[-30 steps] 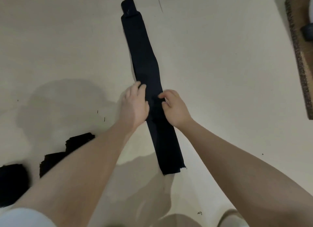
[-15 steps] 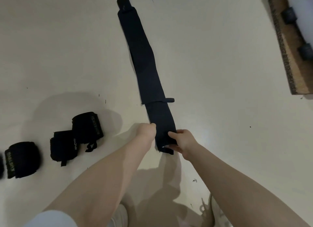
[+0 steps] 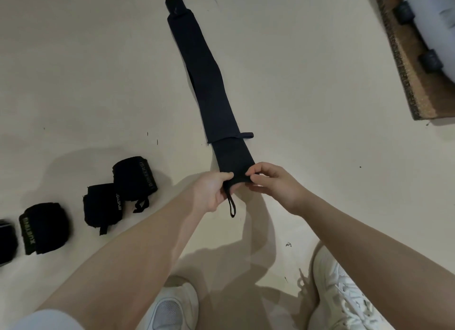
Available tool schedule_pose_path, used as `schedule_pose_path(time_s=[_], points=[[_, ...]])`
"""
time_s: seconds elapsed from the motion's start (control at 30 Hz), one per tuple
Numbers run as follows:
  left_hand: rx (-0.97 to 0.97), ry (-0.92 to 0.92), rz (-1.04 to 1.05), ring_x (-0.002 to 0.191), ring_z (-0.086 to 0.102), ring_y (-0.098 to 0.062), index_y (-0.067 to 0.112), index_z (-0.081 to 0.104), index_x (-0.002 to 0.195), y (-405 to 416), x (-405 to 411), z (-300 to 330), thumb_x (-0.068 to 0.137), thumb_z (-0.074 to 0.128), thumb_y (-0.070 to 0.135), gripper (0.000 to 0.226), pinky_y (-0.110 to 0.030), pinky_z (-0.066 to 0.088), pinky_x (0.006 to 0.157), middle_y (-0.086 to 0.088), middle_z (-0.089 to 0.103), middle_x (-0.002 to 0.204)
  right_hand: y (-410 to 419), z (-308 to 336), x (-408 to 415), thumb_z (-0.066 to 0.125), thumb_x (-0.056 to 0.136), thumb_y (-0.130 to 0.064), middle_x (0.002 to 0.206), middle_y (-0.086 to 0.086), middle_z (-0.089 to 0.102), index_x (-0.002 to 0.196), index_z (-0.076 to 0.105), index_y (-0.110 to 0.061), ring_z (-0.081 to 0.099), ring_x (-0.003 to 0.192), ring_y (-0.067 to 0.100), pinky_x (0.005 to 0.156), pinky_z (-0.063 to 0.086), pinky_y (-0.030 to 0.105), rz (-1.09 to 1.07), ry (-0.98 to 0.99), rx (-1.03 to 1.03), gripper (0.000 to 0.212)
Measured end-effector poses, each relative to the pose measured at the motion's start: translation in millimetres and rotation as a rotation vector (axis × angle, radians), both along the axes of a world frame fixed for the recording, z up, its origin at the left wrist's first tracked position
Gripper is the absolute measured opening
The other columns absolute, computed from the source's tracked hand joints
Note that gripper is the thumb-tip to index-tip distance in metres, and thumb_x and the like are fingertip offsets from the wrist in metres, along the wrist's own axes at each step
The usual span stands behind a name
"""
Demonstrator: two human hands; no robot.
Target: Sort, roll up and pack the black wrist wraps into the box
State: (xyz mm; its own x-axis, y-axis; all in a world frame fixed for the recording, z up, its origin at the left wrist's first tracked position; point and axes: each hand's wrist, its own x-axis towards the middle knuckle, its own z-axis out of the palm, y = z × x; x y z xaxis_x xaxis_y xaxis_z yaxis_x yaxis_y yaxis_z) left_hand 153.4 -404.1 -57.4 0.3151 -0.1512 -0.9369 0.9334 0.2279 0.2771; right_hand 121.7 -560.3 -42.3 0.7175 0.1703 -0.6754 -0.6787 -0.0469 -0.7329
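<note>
A long black wrist wrap (image 3: 209, 83) lies unrolled on the pale floor, stretching away from me. My left hand (image 3: 213, 190) pinches its near end on the left, and my right hand (image 3: 273, 184) pinches the same end on the right. A thin thumb loop (image 3: 231, 206) hangs from that end below my left hand. Three rolled black wraps lie at the left: one with grey lettering (image 3: 135, 178), one beside it (image 3: 102, 206), one with a green label (image 3: 44, 227). A fourth roll (image 3: 6, 241) is cut off by the left edge. No box is in view.
A brown fibre mat (image 3: 406, 66) lies at the upper right, with a pale object and two dark round pieces on it. My white shoes (image 3: 344, 292) stand at the bottom, close under my arms. Bare pale floor (image 3: 320, 132) spreads around the wrap.
Both hands slid from the middle of the wrap back to its near end and lifted it slightly. The thumb loop now hangs free. The view tilted, bringing the rolled wraps and shoes into sight.
</note>
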Motion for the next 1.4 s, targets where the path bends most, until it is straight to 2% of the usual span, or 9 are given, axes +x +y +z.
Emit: schedule_pose_path(time_s=[0.1,0.23,0.37,0.57,0.77,0.9,1.0,1.27,1.4], points=[[-0.039,0.026,0.101,0.042,0.063,-0.012,-0.002,0.052,0.1,0.7,1.3,7.8,0.096,0.045,-0.002,0.008,-0.015,0.051,0.044,-0.014,0.062,0.077,-2.3,3.3,-4.8,0.047,0.089,0.01,0.091,-0.002,0.064,0.104,0.063,-0.018,0.06,0.091,0.008,0.091,0.047,0.025,0.061,-0.008,-0.048,0.036],[-0.067,0.033,0.12,0.049,0.065,-0.016,0.0,0.058,0.093,2.2,-1.1,18.1,0.093,0.043,-0.011,0.019,-0.017,0.054,0.048,-0.015,0.062,0.086,5.7,4.4,-2.9,0.057,0.093,-0.013,0.084,0.001,0.063,0.083,0.063,-0.009,0.059,0.082,0.012,0.082,0.048,0.028,-0.034,-0.033,-0.171,0.012],[-0.063,0.058,0.105,0.072,0.064,-0.023,-0.005,0.056,0.112,8.2,-2.4,19.8,0.095,0.038,-0.01,0.026,-0.023,0.058,0.059,-0.017,0.063,0.091,21.5,-3.8,1.8,0.06,0.088,-0.013,0.072,0.007,0.062,0.068,0.056,-0.007,0.059,0.072,0.02,0.076,0.051,0.037,-0.07,-0.009,-0.355,0.021],[-0.024,0.032,-0.15,0.091,0.065,-0.02,0.016,0.058,0.113,15.0,-6.2,9.8,0.092,0.054,0.045,0.036,-0.03,0.052,0.076,-0.011,0.068,0.101,32.7,-6.6,-0.1,0.061,0.083,-0.005,0.075,0.007,0.063,0.097,0.042,-0.012,0.059,0.056,0.02,0.07,0.053,0.038,-0.164,-0.013,-0.454,0.025],[-0.003,-0.025,-0.078,0.078,0.065,-0.023,0.005,0.05,0.122,17.7,-9.7,3.3,0.097,0.046,0.005,0.026,-0.027,0.057,0.064,-0.011,0.064,0.098,30.4,-7.3,-4.3,0.06,0.085,-0.003,0.076,0.012,0.061,0.076,0.053,-0.015,0.055,0.051,0.012,0.057,0.047,0.018,-0.039,-0.136,-0.444,0.017],[-0.003,-0.068,-0.06,0.073,0.066,-0.022,0.011,0.052,0.113,21.0,-9.4,7.0,0.097,0.042,0.001,0.021,-0.021,0.054,0.05,-0.011,0.064,0.095,22.5,-5.0,-7.4,0.068,0.082,-0.008,0.094,-0.001,0.062,0.099,0.058,-0.016,0.055,0.074,0.013,0.075,0.045,0.018,0.172,-0.19,-0.365,0.021],[-0.018,-0.028,-0.035,0.074,0.065,-0.022,0.008,0.053,0.107,19.3,-11.2,9.2,0.097,0.04,-0.002,0.019,-0.019,0.052,0.047,-0.011,0.064,0.093,23.2,-8.0,-12.0,0.066,0.085,-0.006,0.089,-0.006,0.059,0.101,0.062,-0.012,0.051,0.063,0.003,0.063,0.039,0.008,0.156,-0.238,-0.401,0.018],[-0.096,0.017,0.13,0.082,0.066,-0.025,-0.005,0.055,0.111,18.7,-15.7,12.4,0.094,0.034,-0.014,0.028,-0.024,0.058,0.059,-0.017,0.065,0.098,30.5,-14.4,-4.3,0.066,0.084,-0.011,0.071,-0.002,0.061,0.077,0.063,-0.007,0.054,0.067,0.012,0.067,0.045,0.026,0.018,-0.052,-0.415,0.009],[-0.094,0.026,0.022,0.084,0.066,-0.022,0.0,0.057,0.113,17.6,-17.7,10.2,0.098,0.045,0.006,0.02,-0.027,0.057,0.076,-0.015,0.067,0.097,32.1,-20.0,-0.5,0.067,0.084,-0.009,0.074,0.012,0.064,0.074,0.055,-0.008,0.057,0.061,0.019,0.061,0.045,0.028,-0.112,0.088,-0.404,0.015]])
